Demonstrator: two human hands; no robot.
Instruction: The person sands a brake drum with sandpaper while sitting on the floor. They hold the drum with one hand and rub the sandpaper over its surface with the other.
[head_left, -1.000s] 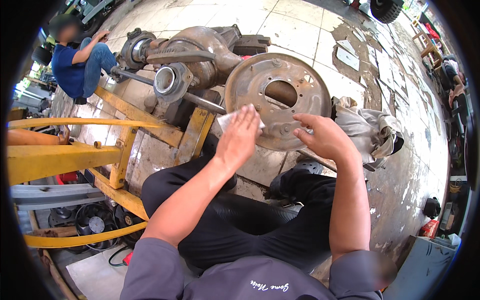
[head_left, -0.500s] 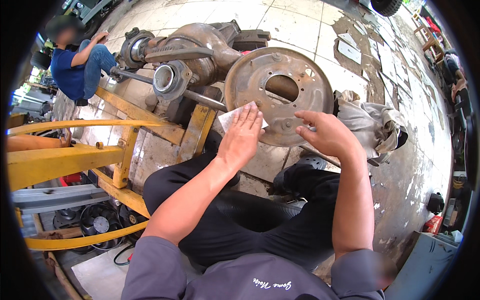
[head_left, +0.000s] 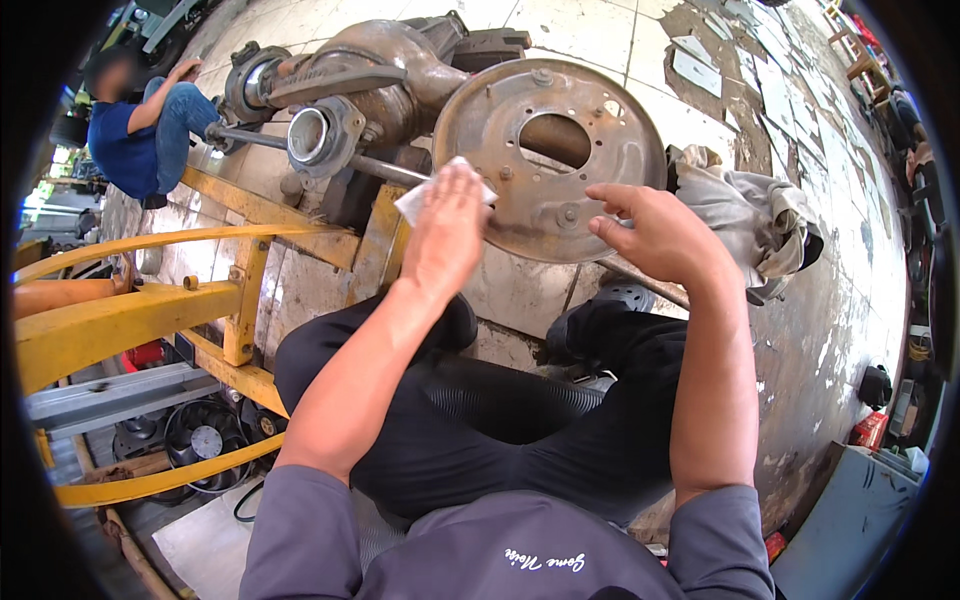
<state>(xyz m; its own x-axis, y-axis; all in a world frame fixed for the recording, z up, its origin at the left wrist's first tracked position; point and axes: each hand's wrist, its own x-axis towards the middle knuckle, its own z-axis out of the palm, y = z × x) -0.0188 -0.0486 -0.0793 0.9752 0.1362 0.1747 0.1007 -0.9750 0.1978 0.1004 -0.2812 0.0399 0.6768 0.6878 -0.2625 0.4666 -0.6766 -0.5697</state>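
Note:
A round, rust-brown brake backing plate (head_left: 480, 110) with a large central hole stands in front of me, attached to a rusty axle housing (head_left: 385, 60). My left hand (head_left: 447, 225) has its fingers laid together over a white sheet that looks like paper (head_left: 412, 203), at the plate's lower left edge. The hand is slightly blurred, and its palm covers most of the sheet. Beside the plate's lower right my right hand (head_left: 655, 232) holds nothing, thumb and forefinger apart. Whether its fingertips touch the plate I cannot tell.
A yellow metal frame (head_left: 130, 325) stands at the left. Another person (head_left: 130, 130) squats at the far left, near a shaft and hub (head_left: 318, 137). A grey-beige cloth (head_left: 740, 210) lies right of the plate. Broken tiles (head_left: 697, 70) cover the floor at the far right.
My left hand and the white sheet have moved left and slightly up, to the plate's edge. My right hand stays beside the plate. The view has shifted a little.

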